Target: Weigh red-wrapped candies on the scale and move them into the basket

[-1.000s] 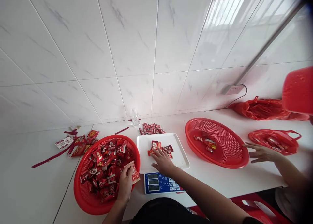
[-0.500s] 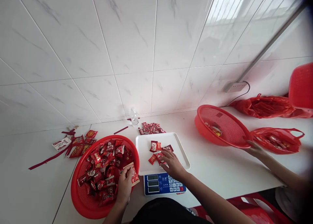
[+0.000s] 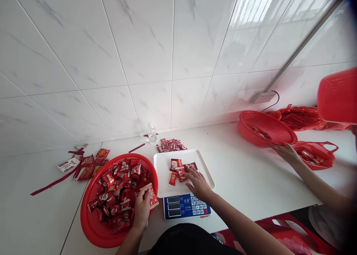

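My left hand point(image 3: 142, 209) pinches a red packet with cream edges point(image 3: 153, 197) over the right rim of a red plastic basket point(image 3: 93, 231). Many red wrapped candies point(image 3: 113, 195) fill that basket. My right hand point(image 3: 198, 184) reaches over the white tray point(image 3: 164, 188) of a blue digital scale point(image 3: 182, 207). Its fingers are spread, with the tips at a few red wrapped candies point(image 3: 181, 175) lying there; whether they press on one is hard to see. Behind the tray lies a pile of small red packets point(image 3: 171, 145).
A clear bottle point(image 3: 152, 133) stands by the wall. Red packets point(image 3: 87, 167), a label and dark red strips lie at left. To the right, another person's hand point(image 3: 287, 153) is at a tilted red basket point(image 3: 251, 132), beside a red bag point(image 3: 325, 160). A power strip point(image 3: 263, 97) is on the wall.
The other person's basket has moved right and back towards the wall, and that person's hand has opened beside it. My hands have barely moved; the view has shifted slightly.
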Action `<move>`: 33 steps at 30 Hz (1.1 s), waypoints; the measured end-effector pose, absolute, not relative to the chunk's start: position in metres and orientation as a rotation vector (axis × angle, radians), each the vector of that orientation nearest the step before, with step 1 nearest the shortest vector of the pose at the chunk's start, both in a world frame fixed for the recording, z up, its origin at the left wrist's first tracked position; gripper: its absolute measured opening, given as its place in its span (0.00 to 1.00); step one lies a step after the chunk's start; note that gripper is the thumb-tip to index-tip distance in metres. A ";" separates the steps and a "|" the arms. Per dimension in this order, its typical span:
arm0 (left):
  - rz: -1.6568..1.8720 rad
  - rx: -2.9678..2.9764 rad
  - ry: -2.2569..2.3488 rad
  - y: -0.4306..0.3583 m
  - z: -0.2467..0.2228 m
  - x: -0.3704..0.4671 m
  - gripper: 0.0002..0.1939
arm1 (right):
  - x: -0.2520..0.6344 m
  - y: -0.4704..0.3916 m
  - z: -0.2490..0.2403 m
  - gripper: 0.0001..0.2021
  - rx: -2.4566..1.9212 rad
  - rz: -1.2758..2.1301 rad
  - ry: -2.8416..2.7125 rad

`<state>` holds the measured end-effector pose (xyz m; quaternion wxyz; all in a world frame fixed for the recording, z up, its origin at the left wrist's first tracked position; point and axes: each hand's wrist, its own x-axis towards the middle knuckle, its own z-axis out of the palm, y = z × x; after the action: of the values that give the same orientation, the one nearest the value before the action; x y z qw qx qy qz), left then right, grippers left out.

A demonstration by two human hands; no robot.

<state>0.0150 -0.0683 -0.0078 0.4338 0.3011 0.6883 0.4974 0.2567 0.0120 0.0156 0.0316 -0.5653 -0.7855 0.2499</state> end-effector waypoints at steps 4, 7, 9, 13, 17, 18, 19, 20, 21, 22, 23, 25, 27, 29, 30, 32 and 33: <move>1.225 0.726 1.700 -0.068 -0.004 0.015 0.17 | 0.266 0.014 0.009 0.23 -1.828 0.746 -2.347; 1.221 0.715 1.704 -0.068 -0.002 0.015 0.17 | 0.270 0.012 0.006 0.21 -1.883 0.757 -2.304; 1.232 0.717 1.704 -0.068 -0.002 0.015 0.16 | 0.269 0.008 0.006 0.20 -1.883 0.773 -2.291; 1.243 0.729 1.681 -0.068 -0.004 0.016 0.16 | 0.264 0.001 0.008 0.20 -1.821 0.823 -2.285; 1.245 0.743 1.676 -0.067 -0.007 0.015 0.15 | 0.262 0.002 0.012 0.20 -1.847 0.886 -2.260; 1.247 0.745 1.679 -0.067 -0.008 0.015 0.15 | 0.262 0.003 0.014 0.20 -1.859 0.893 -2.259; 1.249 0.745 1.682 -0.067 -0.009 0.014 0.15 | 0.262 0.004 0.015 0.20 -1.871 0.894 -2.259; 1.252 0.745 1.685 -0.067 -0.011 0.014 0.15 | 0.262 0.005 0.015 0.20 -1.881 0.892 -2.260; 1.256 0.747 1.685 -0.067 -0.012 0.014 0.15 | 0.263 0.006 0.016 0.20 -1.889 0.891 -2.259; 1.257 0.750 1.683 -0.067 -0.013 0.013 0.14 | 0.263 0.006 0.016 0.21 -1.889 0.892 -2.258; 1.254 0.753 1.680 -0.067 -0.014 0.012 0.14 | 0.264 0.006 0.016 0.21 -1.876 0.890 -2.258; 1.236 0.759 1.676 -0.068 -0.016 0.011 0.15 | 0.268 0.006 0.014 0.21 -1.818 0.851 -2.258; 1.217 0.778 1.704 -0.069 -0.017 0.011 0.16 | 0.276 0.006 0.011 0.21 -1.753 0.745 -2.246; 1.219 0.858 1.767 -0.071 -0.017 0.012 0.19 | 0.290 0.010 0.010 0.21 -1.751 0.572 -2.197; 1.220 0.915 1.805 -0.072 -0.017 0.014 0.20 | 0.300 0.012 0.011 0.21 -1.787 0.470 -2.155; 1.216 1.027 1.859 -0.073 -0.017 0.017 0.24 | 0.325 0.020 0.013 0.22 -1.930 0.262 -2.032; 1.206 1.073 1.870 -0.072 -0.017 0.018 0.25 | 0.339 0.024 0.015 0.23 -2.026 0.173 -1.954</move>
<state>0.0183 -0.0724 -0.0169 0.3293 0.4101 0.7147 0.4610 0.3388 0.0236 0.0148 0.1599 -0.7092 -0.6839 0.0604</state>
